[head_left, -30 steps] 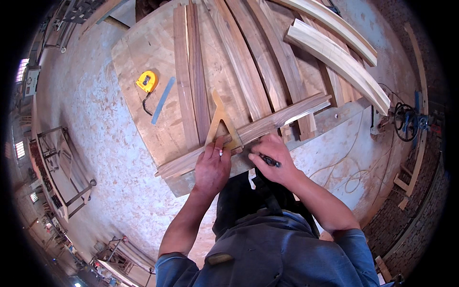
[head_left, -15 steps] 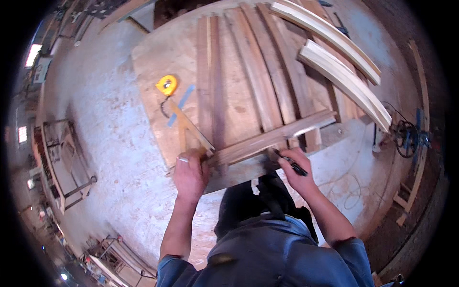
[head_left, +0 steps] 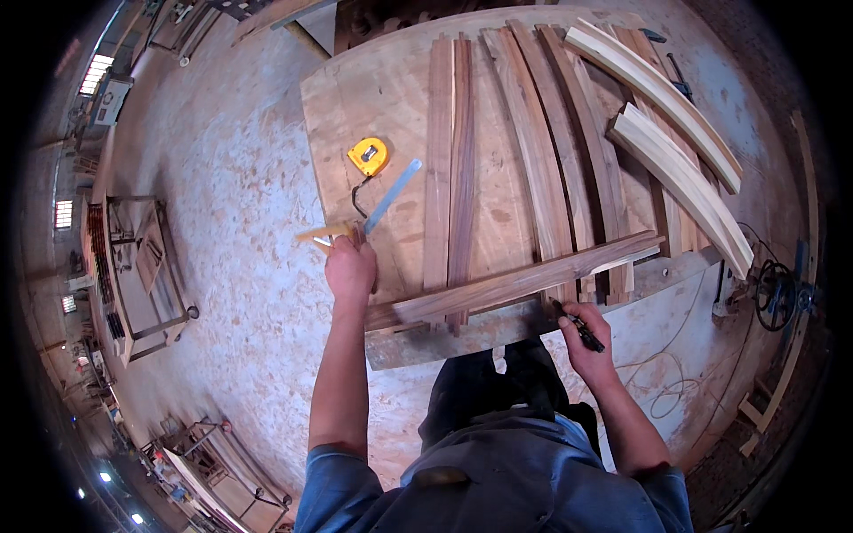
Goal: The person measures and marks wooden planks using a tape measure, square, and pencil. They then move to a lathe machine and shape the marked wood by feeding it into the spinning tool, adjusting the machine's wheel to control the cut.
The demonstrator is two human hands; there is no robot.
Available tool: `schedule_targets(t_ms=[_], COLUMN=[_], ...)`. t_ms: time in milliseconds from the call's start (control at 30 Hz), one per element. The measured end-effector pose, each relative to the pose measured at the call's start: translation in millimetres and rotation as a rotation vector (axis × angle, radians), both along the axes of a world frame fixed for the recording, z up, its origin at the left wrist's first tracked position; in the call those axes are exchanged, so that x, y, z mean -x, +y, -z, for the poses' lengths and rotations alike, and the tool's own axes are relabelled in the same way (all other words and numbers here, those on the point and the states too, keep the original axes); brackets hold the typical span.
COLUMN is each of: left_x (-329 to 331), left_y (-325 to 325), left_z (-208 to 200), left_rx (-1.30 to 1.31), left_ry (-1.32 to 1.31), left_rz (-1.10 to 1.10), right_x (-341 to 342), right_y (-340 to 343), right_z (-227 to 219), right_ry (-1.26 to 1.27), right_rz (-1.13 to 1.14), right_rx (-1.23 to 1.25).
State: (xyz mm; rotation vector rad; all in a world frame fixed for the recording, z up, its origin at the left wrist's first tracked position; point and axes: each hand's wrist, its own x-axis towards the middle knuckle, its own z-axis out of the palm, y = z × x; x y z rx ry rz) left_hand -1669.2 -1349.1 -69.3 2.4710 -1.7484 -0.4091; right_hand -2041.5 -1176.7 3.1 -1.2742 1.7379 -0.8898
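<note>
My left hand [head_left: 352, 269] is closed on a yellowish wooden triangular square [head_left: 313, 234], held over the left edge of the work table. Just beyond the fingers a flat blue-grey metal strip [head_left: 394, 193] lies slanting on the tabletop, and a yellow tape measure [head_left: 369, 156] sits past it. My right hand [head_left: 588, 341] grips a slim black pen-like tool [head_left: 582, 329] close to the front edge. Between the hands a brown wooden board [head_left: 524, 278] lies crosswise over the near ends of several long strips, touched by neither hand.
Several brown wood strips [head_left: 526, 142] run away from me across the plywood tabletop [head_left: 400, 111]. Two pale curved pieces [head_left: 684, 186] lie on the right. A wheeled metal rack [head_left: 133, 266] stands at left, and a black handwheel [head_left: 775, 293] at far right.
My left hand has moved off the board's left end, swinging the wooden square leftward away from it. My right hand still holds the black tool near the front edge. The view has shifted.
</note>
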Motion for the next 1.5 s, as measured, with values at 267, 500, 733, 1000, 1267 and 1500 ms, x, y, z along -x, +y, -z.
schedule_targets(t_ms=[267,500,733,1000,1267,1500], left_x=[26.5,49.8,51.4,65.8,106.2,99.6], left_y=[-12.8,-68.5,-79.1,-69.7,16.9,60.1], left_z=[-18.2,-0.1,13.3,-47.1,-69.0,-56.6], left_rx=[0.07,0.038,-0.048,0.214,-0.093,-0.186], left_ry=[-0.083,-0.123,-0.082,0.238,0.45,0.337], left_rz=[0.068,0.421,0.361,0.437,0.572,0.631], right_x=[4.3,0.2,7.0,0.4,-59.8,-85.1], right_y=[7.3,8.2,23.5,19.1,-22.9,-28.2], right_z=[5.6,0.1,0.6,10.4,37.6,52.9], right_ry=[0.009,0.033,-0.01,-0.553,-0.765,-0.968], right_rz=[0.073,0.073,0.115,0.198,0.225,0.415], right_rx=[-0.008,0.007,-0.046,-0.431,-0.683,-0.616])
